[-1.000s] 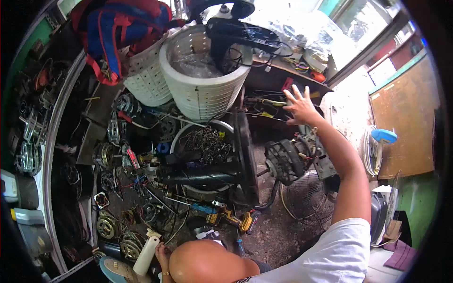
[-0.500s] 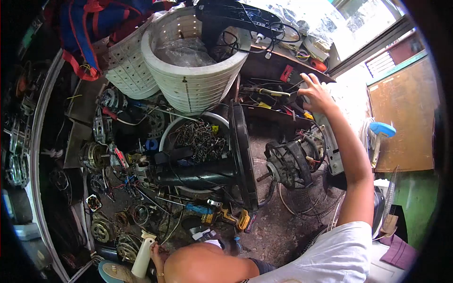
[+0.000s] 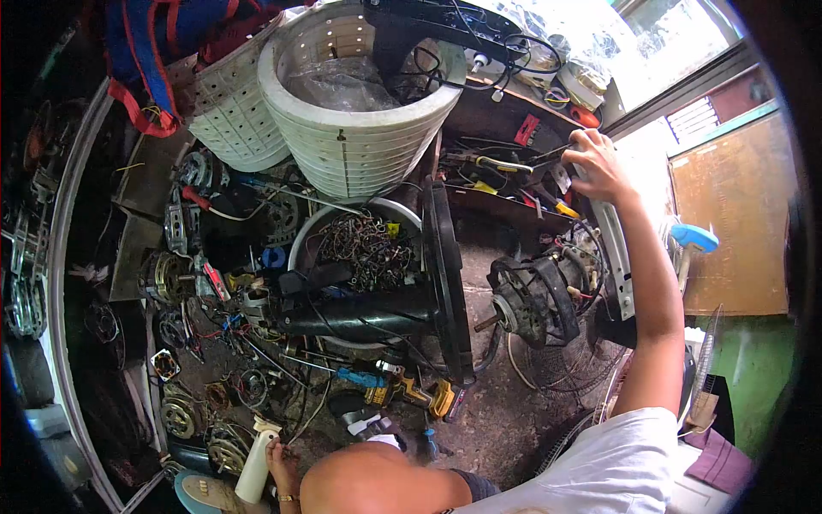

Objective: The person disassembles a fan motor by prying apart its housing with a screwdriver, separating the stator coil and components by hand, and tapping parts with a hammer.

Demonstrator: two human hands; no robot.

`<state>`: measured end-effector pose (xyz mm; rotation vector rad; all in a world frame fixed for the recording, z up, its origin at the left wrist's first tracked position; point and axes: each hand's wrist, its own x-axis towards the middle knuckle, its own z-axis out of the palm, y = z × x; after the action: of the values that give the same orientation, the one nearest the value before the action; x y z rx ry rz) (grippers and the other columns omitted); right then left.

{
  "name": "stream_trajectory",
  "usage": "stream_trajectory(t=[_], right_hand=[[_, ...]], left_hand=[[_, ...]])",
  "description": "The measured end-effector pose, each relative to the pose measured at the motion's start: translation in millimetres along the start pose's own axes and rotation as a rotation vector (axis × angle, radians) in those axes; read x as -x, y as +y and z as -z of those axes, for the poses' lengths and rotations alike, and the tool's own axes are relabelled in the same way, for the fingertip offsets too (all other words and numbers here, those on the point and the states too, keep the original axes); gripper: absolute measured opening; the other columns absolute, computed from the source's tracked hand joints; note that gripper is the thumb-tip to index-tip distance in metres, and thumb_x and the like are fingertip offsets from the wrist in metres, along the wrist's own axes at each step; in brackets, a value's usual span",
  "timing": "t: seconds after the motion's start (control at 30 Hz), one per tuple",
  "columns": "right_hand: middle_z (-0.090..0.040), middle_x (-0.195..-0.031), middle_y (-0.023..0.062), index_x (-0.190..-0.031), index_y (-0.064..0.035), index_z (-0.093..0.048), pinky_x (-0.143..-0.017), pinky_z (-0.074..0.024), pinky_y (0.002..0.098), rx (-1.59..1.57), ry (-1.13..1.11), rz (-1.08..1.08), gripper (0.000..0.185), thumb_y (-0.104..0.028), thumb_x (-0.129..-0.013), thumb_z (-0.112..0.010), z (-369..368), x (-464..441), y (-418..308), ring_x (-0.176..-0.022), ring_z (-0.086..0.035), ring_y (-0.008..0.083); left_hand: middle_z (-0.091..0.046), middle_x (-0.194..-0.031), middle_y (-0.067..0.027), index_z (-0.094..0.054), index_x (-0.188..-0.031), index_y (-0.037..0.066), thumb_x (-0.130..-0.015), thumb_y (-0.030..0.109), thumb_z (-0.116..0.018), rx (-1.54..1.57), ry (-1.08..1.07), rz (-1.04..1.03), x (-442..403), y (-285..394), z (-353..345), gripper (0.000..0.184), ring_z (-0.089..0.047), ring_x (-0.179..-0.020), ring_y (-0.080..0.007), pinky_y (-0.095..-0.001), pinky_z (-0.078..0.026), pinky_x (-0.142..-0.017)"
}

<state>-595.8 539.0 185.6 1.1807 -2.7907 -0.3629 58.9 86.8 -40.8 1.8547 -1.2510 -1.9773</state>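
Note:
My left hand is at the lower left, its fingers wrapped round a white fan neck that rises from a pale blue base. My right hand is stretched out to the upper right, over the end of a dark tool tray. Its fingers are curled together beside a thin dark tool; what they hold is hidden. In the tray lie yellow-handled pliers and several other tools. Below my right forearm sits a fan motor with a bare shaft.
A black fan stand lies across a metal basin of small metal parts. A yellow drill rests on the floor. White perforated tubs stand behind. Loose motors and wires crowd the left. A wire fan guard lies on the right.
My right hand has moved slightly right and down, and its spread fingers have curled together. My left hand stays on the fan neck. The view has shifted slightly.

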Motion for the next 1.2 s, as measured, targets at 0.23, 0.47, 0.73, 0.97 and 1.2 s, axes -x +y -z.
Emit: stream_trajectory(t=[0.23,0.47,0.73,0.97,1.2], right_hand=[[-0.047,-0.103,0.0091,-0.080,-0.0152,-0.064,-0.092,-0.0360,0.0436,0.035,-0.054,0.020,0.025,-0.022,-0.060,-0.077,3,-16,-2,-0.106,-0.045,0.0290],[-0.047,-0.117,0.0116,-0.093,-0.0173,-0.063,-0.095,-0.0349,0.0462,0.115,-0.132,0.054,0.036,-0.019,-0.059,-0.076,-34,-22,-14,-0.116,-0.043,0.0291],[-0.030,-0.147,0.0089,-0.125,-0.0217,-0.052,-0.107,-0.0252,0.0583,0.193,-0.362,0.023,0.062,-0.015,-0.068,-0.075,-54,-19,-19,-0.139,-0.022,0.0277],[-0.044,-0.138,0.0138,-0.125,-0.0145,-0.055,-0.101,-0.0384,0.0349,-0.243,0.259,-0.095,0.044,-0.011,-0.083,-0.065,-35,10,0,-0.122,-0.048,0.0270],[-0.057,-0.110,0.0149,-0.109,0.0064,-0.057,-0.084,-0.0500,0.0308,-0.408,0.824,-0.579,0.028,-0.014,-0.094,-0.046,-23,164,-30,-0.099,-0.058,0.0225]], left_hand=[[-0.053,-0.077,-0.0021,-0.052,-0.108,0.007,-0.090,0.020,-0.058,0.043,-0.074,-0.031,5,10,-16,0.023,-0.051,-0.064,-0.0135,-0.0313,-0.046,-0.059],[-0.050,-0.084,-0.0016,-0.051,-0.109,0.006,-0.088,0.023,-0.059,-0.021,-0.001,0.007,28,35,-37,0.028,-0.051,-0.072,-0.0139,-0.0304,-0.045,-0.064],[-0.051,-0.082,-0.0024,-0.052,-0.110,0.005,-0.091,0.014,-0.053,0.110,-0.041,-0.040,22,20,-23,0.021,-0.051,-0.070,-0.0128,-0.0320,-0.047,-0.063],[-0.053,-0.084,-0.0038,-0.054,-0.109,0.005,-0.091,0.016,-0.055,0.099,-0.061,-0.044,22,1,-9,0.021,-0.052,-0.071,-0.0128,-0.0308,-0.049,-0.061],[-0.053,-0.084,-0.0049,-0.053,-0.107,0.005,-0.091,0.015,-0.055,0.126,-0.105,-0.017,27,-16,3,0.019,-0.053,-0.072,-0.0136,-0.0288,-0.048,-0.062]])
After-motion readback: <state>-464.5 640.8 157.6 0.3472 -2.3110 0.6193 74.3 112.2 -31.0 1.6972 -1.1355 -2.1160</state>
